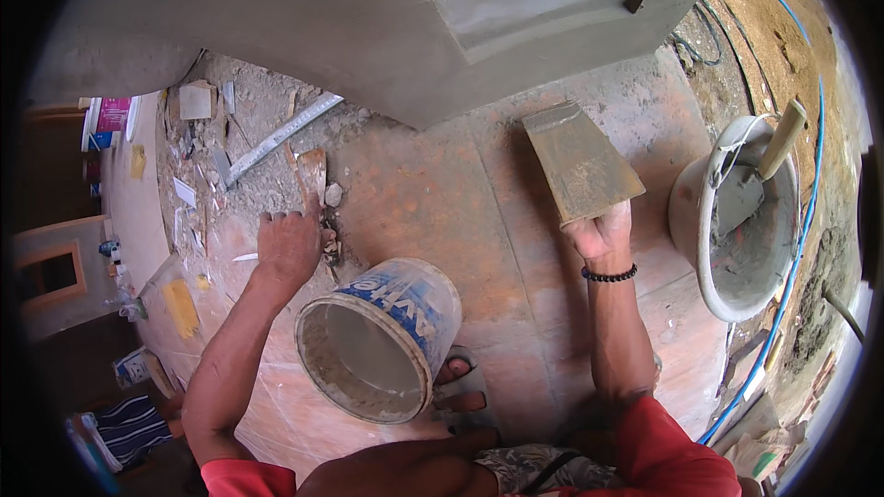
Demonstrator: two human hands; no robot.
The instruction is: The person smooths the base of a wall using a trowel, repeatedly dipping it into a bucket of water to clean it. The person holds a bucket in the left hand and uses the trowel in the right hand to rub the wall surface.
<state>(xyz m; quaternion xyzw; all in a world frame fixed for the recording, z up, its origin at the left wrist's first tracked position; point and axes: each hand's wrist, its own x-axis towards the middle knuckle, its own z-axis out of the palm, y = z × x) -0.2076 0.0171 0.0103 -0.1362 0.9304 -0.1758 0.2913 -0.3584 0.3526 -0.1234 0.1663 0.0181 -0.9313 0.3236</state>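
Observation:
My left hand (pixel 293 245) is closed low over the rubble on the left, with the rusty blade of a scraper (pixel 313 168) sticking out past its index finger. The scraper's handle is hidden in the hand. My right hand (pixel 603 230), wearing a dark bead bracelet, is palm up under the near end of a plastering hawk (pixel 585 161). This flat board is smeared with grey-brown mortar, and its grip is out of sight. Between my forearms a plastic bucket (pixel 433 308) with blue print stands tilted, with grey watery liquid inside.
A mortar tub (pixel 704 248) on the right holds a trowel (pixel 769 156) with a wooden handle. Beside it runs a blue hose (pixel 812 184). A metal straightedge (pixel 285 135) lies across rubble at the far left. Ahead rises a grey plastered wall corner (pixel 414 83).

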